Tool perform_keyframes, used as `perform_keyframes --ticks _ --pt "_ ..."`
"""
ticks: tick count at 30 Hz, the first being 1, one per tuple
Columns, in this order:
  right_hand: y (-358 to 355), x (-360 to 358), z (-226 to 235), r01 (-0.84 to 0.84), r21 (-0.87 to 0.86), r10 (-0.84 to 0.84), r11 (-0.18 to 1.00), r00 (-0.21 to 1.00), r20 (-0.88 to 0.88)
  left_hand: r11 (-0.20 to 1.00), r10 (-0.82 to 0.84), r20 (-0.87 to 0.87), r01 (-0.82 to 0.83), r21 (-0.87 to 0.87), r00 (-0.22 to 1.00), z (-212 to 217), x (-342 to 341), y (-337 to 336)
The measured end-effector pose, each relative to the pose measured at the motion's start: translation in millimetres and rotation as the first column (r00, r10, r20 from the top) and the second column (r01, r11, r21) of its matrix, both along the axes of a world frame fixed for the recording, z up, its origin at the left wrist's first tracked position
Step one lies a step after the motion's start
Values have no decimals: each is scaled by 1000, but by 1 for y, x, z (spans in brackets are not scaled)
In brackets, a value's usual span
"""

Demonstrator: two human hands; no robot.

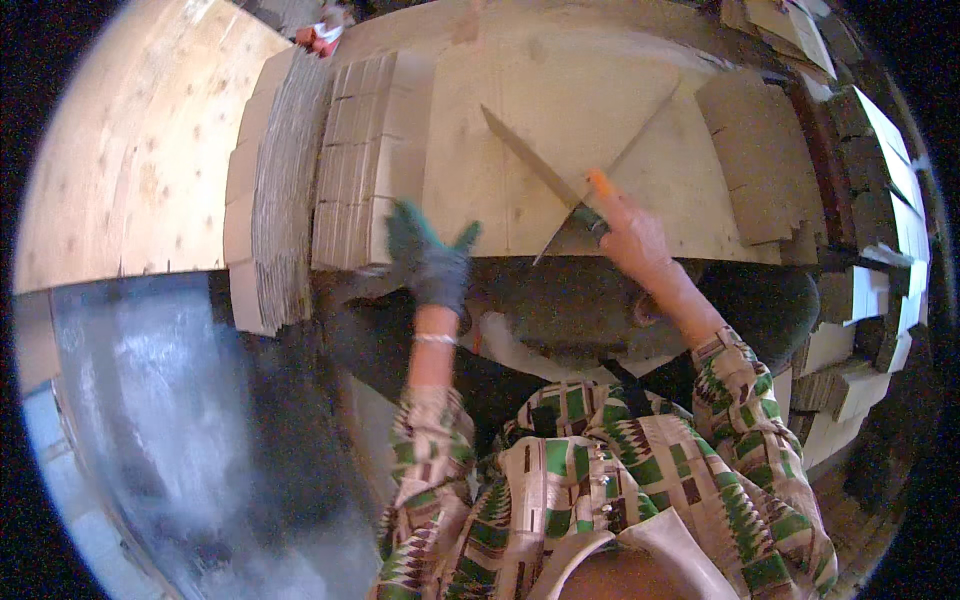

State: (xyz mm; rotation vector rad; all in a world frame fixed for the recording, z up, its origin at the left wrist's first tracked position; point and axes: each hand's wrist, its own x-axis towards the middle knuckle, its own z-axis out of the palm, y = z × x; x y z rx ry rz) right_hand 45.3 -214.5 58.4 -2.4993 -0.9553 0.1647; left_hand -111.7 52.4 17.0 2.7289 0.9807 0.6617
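My right hand (637,240) is closed around the dark handle of a long-bladed knife (535,158), its blade pointing to the far left over the pale wooden board (480,200). An orange cover sits on one fingertip of this hand. My left hand (430,255), in a green and grey glove, has its thumb spread from its fingers. It is at the near right corner of a stack of slit cardboard pieces (355,160); whether it touches them I cannot tell. A thin dark line crosses the board under the knife; what it is stays unclear.
Another cardboard stack (275,190) stands farther left, overhanging the board's near edge. Cardboard pieces (765,155) lie at the right, with more piled bundles (845,390) beyond. A small red object (320,38) is at the far left. Below the left board is a bluish grey surface (160,400).
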Motion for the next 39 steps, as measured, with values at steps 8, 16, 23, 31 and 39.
perform_keyframes --ticks 8,16,23,31,39 --pt "72 28 12 -53 -282 30 958 996 -85 962 237 -555 -112 250 797 13 -34 125" --pt "48 24 22 -37 -54 30 998 991 -132 929 209 -159 -247 -275 965 26 -12 97" --pt "63 -6 45 -161 221 167 962 986 -12 958 -55 9 55 -282 998 -1 26 43" --pt "38 -8 6 -154 -63 158 986 986 58 920 -157 -87 113 -375 984 -19 49 -34" --pt "51 -18 -2 -202 56 197 978 976 95 951 -223 -101 193 -243 970 -32 40 -27"
